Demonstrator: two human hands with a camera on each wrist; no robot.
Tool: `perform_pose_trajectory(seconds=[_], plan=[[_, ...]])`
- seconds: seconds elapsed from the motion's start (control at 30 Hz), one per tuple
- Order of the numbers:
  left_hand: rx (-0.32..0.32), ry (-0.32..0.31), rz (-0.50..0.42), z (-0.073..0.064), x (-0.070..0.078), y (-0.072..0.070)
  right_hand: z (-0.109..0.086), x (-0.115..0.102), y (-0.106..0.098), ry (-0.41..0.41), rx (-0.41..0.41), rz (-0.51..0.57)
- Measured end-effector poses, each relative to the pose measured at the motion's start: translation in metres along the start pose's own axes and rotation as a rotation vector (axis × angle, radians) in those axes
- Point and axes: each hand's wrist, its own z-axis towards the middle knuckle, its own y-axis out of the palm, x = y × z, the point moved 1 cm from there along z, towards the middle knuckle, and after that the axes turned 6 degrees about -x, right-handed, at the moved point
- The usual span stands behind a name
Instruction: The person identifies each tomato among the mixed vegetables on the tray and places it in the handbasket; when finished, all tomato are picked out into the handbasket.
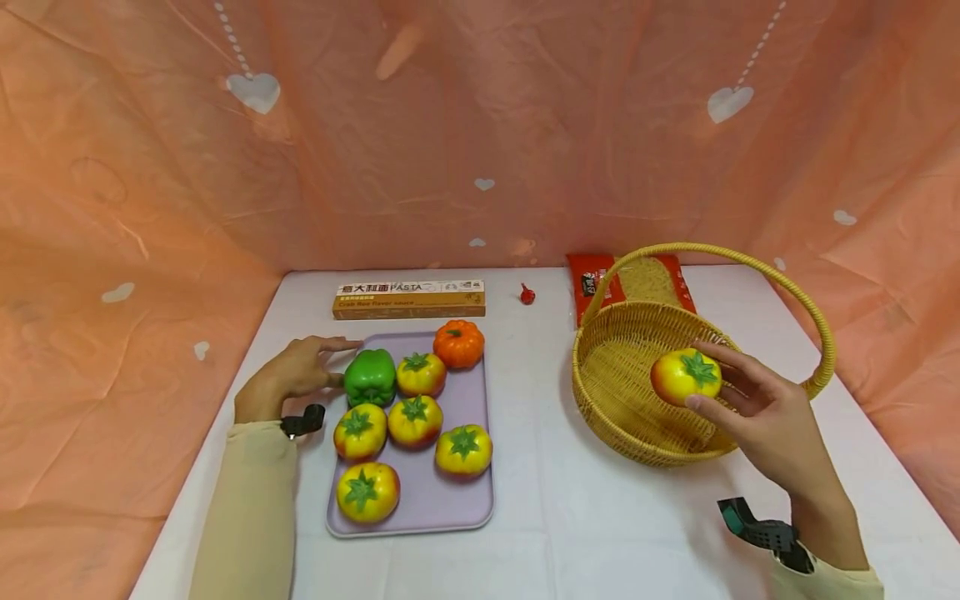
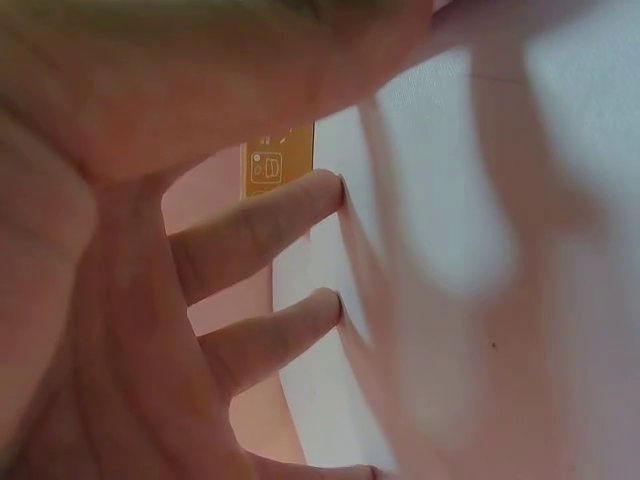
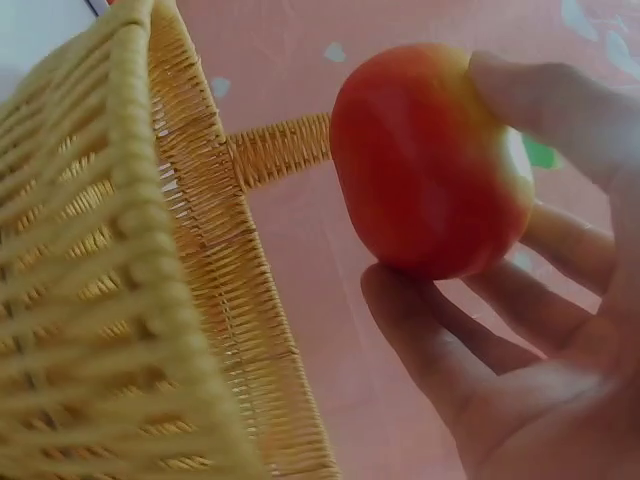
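My right hand [image 1: 765, 412] grips a yellow-and-red toy tomato [image 1: 686, 377] between thumb and fingers, above the right part of the yellow wicker basket [image 1: 600, 417]. In the right wrist view the tomato [image 3: 430, 160] shows its red underside, beside the basket's rim [image 3: 150, 200]. My left hand [image 1: 296, 372] lies at the left edge of the lilac tray [image 1: 457, 508], with thumb and index close to a green bell pepper [image 1: 371, 377]. In the left wrist view, fingertips [image 2: 325, 190] rest on the white tabletop. Whether the thumb touches the pepper is unclear.
Several toy tomatoes [image 1: 367, 493] and an orange pumpkin [image 1: 458, 344] sit on the tray. Behind it lies a pasta box [image 1: 408, 302]. A small red object [image 1: 527, 294] lies at the back middle, and a red pasta bag [image 1: 588, 279] is behind the basket. The basket's tall handle [image 1: 787, 287] arches upward.
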Motion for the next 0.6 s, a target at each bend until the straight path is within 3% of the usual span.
perform_pose_trajectory(seconds=[0.27,0.6], plan=[[-0.026,-0.047,-0.015,0.000,0.002,-0.002,0.009,0.011,0.022,0.084,-0.030,-0.097],[-0.058,-0.054,0.001,-0.004,0.005,-0.001,0.035,0.023,0.047,0.264,-0.191,-0.182]])
